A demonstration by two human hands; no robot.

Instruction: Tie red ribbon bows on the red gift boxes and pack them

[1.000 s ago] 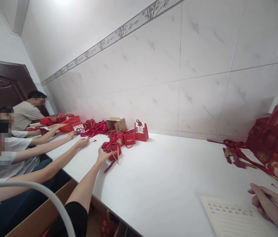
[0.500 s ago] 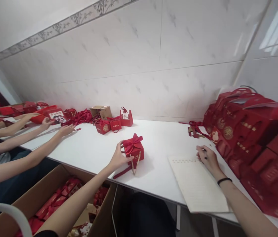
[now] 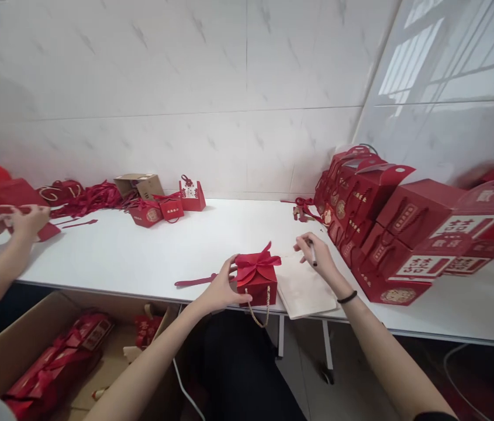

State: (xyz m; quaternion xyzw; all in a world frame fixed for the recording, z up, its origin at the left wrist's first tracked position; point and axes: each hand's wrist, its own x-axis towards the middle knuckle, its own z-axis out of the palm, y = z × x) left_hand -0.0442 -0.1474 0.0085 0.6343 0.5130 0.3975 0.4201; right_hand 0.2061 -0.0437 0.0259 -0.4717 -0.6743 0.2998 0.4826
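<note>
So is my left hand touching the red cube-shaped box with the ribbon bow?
Touching: the head view shows the left hand gripping the red box around its left side.

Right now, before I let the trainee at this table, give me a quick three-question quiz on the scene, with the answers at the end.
1. True or false: the left hand touches the red box that has a bow on top.
2. Seen from the head camera, where is the notepad? A: left of that box. B: right of that box. C: in the left hand.
3. What does the right hand hold?

Key: 1. True. 2. B. 3. A pen.
</note>
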